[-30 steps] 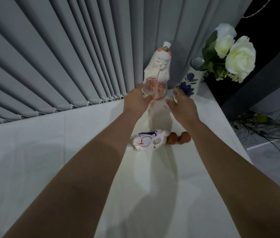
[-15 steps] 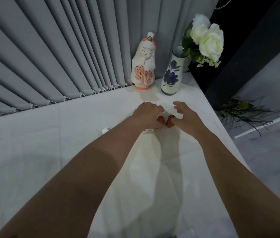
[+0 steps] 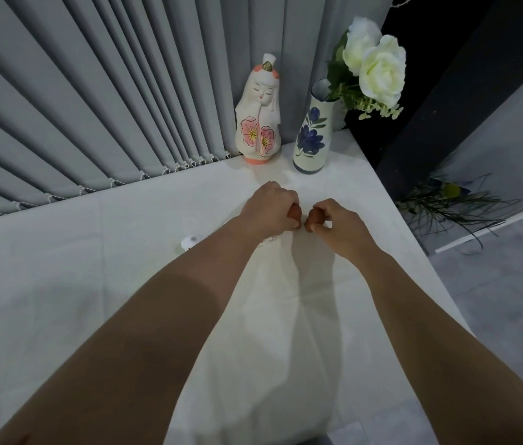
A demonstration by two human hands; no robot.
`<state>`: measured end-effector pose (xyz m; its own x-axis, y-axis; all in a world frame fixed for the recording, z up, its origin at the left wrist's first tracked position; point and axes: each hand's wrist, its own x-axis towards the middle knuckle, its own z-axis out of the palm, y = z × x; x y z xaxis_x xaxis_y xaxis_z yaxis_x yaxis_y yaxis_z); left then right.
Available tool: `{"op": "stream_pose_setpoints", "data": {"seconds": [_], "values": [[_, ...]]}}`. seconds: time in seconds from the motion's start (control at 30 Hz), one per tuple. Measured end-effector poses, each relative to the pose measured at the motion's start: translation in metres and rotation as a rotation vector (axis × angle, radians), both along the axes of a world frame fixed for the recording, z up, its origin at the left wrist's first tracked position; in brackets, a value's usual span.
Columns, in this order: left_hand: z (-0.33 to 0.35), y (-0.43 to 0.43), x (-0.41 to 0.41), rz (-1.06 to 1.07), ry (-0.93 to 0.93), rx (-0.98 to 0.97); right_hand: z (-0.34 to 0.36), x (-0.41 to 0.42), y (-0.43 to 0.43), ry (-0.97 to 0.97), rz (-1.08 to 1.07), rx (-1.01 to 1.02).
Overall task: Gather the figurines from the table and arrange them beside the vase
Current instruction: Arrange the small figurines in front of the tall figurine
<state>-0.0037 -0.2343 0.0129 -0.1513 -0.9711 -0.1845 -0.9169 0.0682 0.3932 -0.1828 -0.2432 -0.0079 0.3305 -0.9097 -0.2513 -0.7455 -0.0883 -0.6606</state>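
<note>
A tall white doll figurine (image 3: 259, 112) with pink flowers stands upright at the table's back edge, just left of the white vase (image 3: 312, 136) with blue flowers. Nearer me, my left hand (image 3: 269, 208) is closed on a small brown figurine (image 3: 391, 213). My right hand (image 3: 337, 221) is closed on a second small brown figurine (image 3: 313, 218) right beside it. A white painted figurine (image 3: 189, 241) lies under my left forearm, mostly hidden.
The white table (image 3: 61, 284) ends at its right edge near the vase. Grey vertical blinds (image 3: 93, 107) hang along the back. White roses (image 3: 375, 65) stick out of the vase. A green plant (image 3: 452, 203) lies on the floor to the right.
My hands left the tall doll standing beside the vase, drew back toward me and closed on the two small brown figurines. The view tilted down.
</note>
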Motion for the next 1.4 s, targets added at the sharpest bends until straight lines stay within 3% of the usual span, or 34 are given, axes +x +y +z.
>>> {"op": "stream_pose_setpoints", "data": {"seconds": [0.23,0.47,0.97,1.4], "values": [[0.004,-0.032,-0.012,0.127,0.043,-0.093,0.003,-0.003,-0.042,-0.021,-0.121,-0.134],[-0.007,-0.058,-0.024,0.172,-0.009,-0.09,-0.001,0.005,-0.075,0.054,-0.1,-0.114],[-0.011,-0.062,-0.02,0.11,-0.046,-0.094,-0.007,0.006,-0.079,0.057,-0.057,-0.151],[-0.008,-0.05,-0.018,0.209,-0.035,-0.046,-0.004,0.005,-0.074,0.061,-0.083,-0.115]]}}
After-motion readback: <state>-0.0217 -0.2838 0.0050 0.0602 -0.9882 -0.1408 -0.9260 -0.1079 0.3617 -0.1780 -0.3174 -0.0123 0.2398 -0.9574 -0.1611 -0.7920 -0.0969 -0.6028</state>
